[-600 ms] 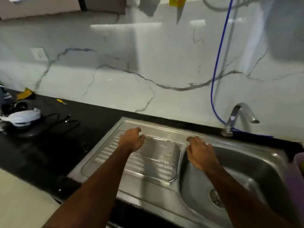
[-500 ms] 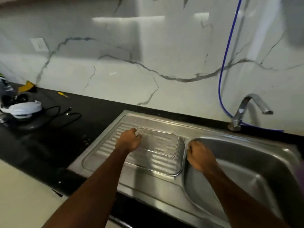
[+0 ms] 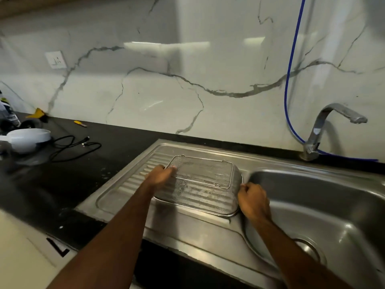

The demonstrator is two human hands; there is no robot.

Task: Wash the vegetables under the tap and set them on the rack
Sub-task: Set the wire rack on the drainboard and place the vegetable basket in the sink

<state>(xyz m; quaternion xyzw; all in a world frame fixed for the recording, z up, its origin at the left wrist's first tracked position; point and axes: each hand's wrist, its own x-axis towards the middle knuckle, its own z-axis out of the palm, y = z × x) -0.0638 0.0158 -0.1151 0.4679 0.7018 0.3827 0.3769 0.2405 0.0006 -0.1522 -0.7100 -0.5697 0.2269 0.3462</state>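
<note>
- We see a wire-mesh rack (image 3: 203, 185) lying upside down on the ribbed steel drainboard (image 3: 125, 184), just left of the sink basin (image 3: 323, 201).
- Our left hand (image 3: 159, 177) curls its fingers over the rack's left end; our right hand (image 3: 253, 200) pinches the rim at the right end.
- No vegetables are in view (the tap (image 3: 325, 130) looks dry).
- To do this step well, we judge both grips should lift evenly and turn the rack upright, keeping it flat on the ribs.
</note>
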